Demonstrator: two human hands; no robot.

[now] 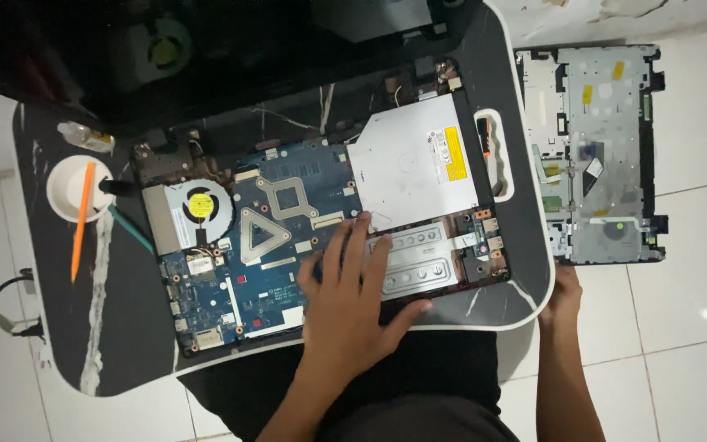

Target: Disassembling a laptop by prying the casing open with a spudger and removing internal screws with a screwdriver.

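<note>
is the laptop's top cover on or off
Off: the open black laptop base shows its blue circuit board and round fan.

Home setting, improvised repair station: white glossy tiled floor (697, 270), low black marble-patterned bench with white rim (525, 270), opened laptop chassis with blue circuit board (272, 245), detached grey keyboard panel (599, 155) on the floor.

Left hand (352, 299) lies flat on the opened laptop (321, 245), covering board beneath the palm. Right hand (564, 293) half hidden under the table's (525, 245) right edge. Laptop screen (288, 49) cut off at top edge, dark, details unreadable.
</note>
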